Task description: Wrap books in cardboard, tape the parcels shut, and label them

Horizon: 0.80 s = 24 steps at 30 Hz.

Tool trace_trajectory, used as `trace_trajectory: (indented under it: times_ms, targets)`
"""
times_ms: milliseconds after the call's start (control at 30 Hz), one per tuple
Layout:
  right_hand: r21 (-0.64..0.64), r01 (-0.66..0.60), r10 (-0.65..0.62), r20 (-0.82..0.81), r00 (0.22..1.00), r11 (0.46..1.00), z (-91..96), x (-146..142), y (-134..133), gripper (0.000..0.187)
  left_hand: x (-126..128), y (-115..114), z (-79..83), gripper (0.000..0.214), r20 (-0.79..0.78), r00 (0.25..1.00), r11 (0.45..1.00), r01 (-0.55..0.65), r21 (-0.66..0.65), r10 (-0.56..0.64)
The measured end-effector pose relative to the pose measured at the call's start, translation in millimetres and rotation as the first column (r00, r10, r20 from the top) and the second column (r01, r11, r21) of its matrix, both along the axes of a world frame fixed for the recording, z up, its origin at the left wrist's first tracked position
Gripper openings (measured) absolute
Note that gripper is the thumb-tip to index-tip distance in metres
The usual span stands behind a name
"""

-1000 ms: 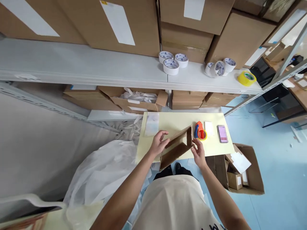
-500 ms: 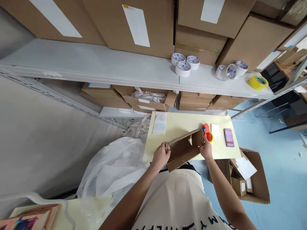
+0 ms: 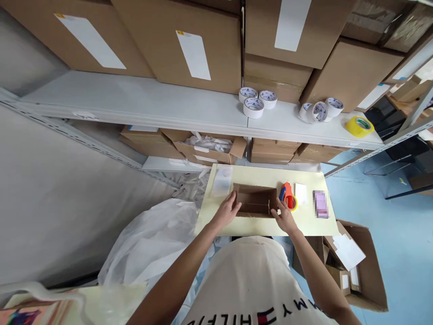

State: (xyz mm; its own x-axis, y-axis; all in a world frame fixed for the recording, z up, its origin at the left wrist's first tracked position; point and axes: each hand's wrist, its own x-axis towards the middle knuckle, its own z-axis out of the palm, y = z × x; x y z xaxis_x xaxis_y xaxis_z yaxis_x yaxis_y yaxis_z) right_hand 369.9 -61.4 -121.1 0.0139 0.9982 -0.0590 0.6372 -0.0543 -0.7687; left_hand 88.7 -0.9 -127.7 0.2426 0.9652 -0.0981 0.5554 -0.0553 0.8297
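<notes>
**Head view: both hands on an open cardboard box**

1. The cardboard box (image 3: 255, 201) lies on the pale yellow table (image 3: 246, 225), near the middle and towards the near edge. Its open side faces up.
2. The left hand (image 3: 228, 210) holds the left end wall of the box. The fingers are extended and narrow, pressed against the cardboard.
3. The right hand (image 3: 283, 216) holds the right near corner of the box, with the fingertips closed on the end wall.
4. An orange tape dispenser (image 3: 287, 197) stands just beside the right end of the box.
5. A white card (image 3: 301, 194) and a pink item (image 3: 320, 203) lie further right.
6. A white sheet (image 3: 222, 181) lies at the far left corner of the table.
7. White tape rolls (image 3: 253, 106) and a yellow tape roll (image 3: 359, 126) sit on the shelf (image 3: 135, 99) above.
</notes>
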Motion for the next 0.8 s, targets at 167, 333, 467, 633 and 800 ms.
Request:
trace_trajectory:
  times_ms: [167, 333, 467, 633, 800]
  targets:
    - [-0.073, -0.271, 0.278, 0.115, 0.954, 0.960, -3.0, 15.8, 1.7, 0.104, -9.0, -6.8, -6.5, 0.083, -0.017, 0.983, 0.972, 0.180, -0.150, -0.184]
    - [-0.036, -0.338, 0.340, 0.115, 0.933, 0.940, -10.7, 16.1, -1.4, 0.108, -15.2, -3.1, -7.5, 0.098, -0.020, 0.971, 0.960, 0.232, -0.159, -0.238]
    - [-0.029, -0.291, 0.292, 0.118, 0.949, 0.956, -12.7, 7.5, -3.8, 0.095, -11.1, 0.6, -2.2, 0.100, -0.036, 0.966, 0.953, 0.247, -0.174, -0.256]
    - [-0.187, -0.444, 0.477, 0.204, 0.855, 0.876, -3.4, 10.9, -0.4, 0.095, -5.0, 2.3, 7.8, 0.098, 0.031, 0.968, 0.941, 0.250, -0.229, -0.250]
    - [-0.084, -0.392, 0.400, 0.107, 0.910, 0.916, 3.8, 22.3, 9.1, 0.057, -12.6, -1.2, 4.4, 0.095, 0.263, 0.962, 0.944, 0.154, -0.291, -0.076]
